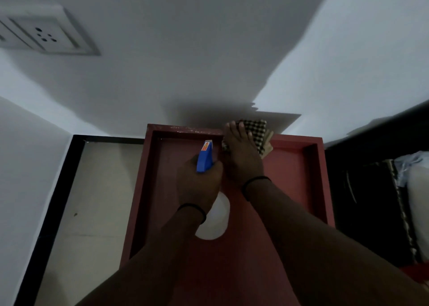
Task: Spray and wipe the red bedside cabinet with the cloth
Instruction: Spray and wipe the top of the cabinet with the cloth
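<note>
Red bedside cabinet (290,178), raised rim round recessed top, checked cloth (255,129) on its back rim, tiled floor (99,189) to its left.

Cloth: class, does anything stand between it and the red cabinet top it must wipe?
Nothing visible does. The right hand presses the cloth onto the cabinet at its far rim; the spray bottle, held by the left hand, sits to its left, not between.

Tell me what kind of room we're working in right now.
Probably a bedroom corner: a red bedside cabinet stands against the white wall, a dark bed with pale bedding lies to its right, and a wall socket sits up left.
</note>
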Demonstrator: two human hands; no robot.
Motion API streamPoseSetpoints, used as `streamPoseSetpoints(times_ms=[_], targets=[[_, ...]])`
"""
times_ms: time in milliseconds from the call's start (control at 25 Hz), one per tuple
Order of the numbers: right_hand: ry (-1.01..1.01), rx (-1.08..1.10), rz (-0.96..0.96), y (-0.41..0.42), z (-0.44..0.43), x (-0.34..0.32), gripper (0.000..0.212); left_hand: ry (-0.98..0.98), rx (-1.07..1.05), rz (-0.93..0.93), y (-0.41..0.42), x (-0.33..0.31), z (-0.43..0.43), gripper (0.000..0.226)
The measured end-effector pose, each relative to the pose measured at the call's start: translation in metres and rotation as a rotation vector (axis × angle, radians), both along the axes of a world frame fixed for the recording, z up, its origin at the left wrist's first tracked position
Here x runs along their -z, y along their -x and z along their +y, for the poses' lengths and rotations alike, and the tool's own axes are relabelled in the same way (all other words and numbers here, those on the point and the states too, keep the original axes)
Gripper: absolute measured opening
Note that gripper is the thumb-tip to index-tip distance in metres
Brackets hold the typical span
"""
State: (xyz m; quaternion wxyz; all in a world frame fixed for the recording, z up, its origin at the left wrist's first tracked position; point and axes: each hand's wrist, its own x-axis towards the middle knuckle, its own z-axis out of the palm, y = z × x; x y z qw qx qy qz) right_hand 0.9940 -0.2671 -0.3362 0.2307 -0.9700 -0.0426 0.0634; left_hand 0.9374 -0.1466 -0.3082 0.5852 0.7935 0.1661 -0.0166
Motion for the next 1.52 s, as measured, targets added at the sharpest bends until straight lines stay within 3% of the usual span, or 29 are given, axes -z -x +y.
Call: streamPoseSetpoints(times_ms=[120, 280, 520, 720, 920, 1160, 1360, 1520], targets=[[0.046, -0.076, -0.004, 0.001, -0.004, -0.004, 0.063, 0.02, -0.02, 0.014, -0.004, -0.003, 0.001, 0.017], [0.131, -0.005, 0.025, -0.05, 0.014, -0.007, 0.057, -0.019, 0.001, -0.034, -0.003, -0.001, -0.001, 0.021], [0.113, -0.061, -0.017, 0.008, 0.002, -0.004, 0.069, 0.02, -0.04, 0.014, -0.003, 0.001, 0.002, 0.016], [0.17, -0.021, 0.022, -0.048, 0.023, -0.004, 0.062, 0.046, -0.018, 0.019, -0.004, 0.001, 0.001, 0.026], [0.093, -0.081, -0.015, 0.011, 0.011, -0.005, 0.067, 0.033, -0.051, 0.015, -0.001, 0.001, 0.003, 0.024], [0.154, -0.023, 0.011, -0.061, 0.037, -0.003, 0.054, 0.04, -0.021, 0.03, 0.0, -0.005, 0.006, 0.027], [0.098, -0.142, -0.062, -0.002, 0.017, -0.001, 0.069, 0.032, -0.05, 0.065, 0.007, -0.012, 0.016, 0.026], [0.145, -0.109, 0.0, -0.06, 0.037, -0.002, 0.058, 0.041, -0.066, 0.091, 0.001, -0.018, 0.019, 0.026]])
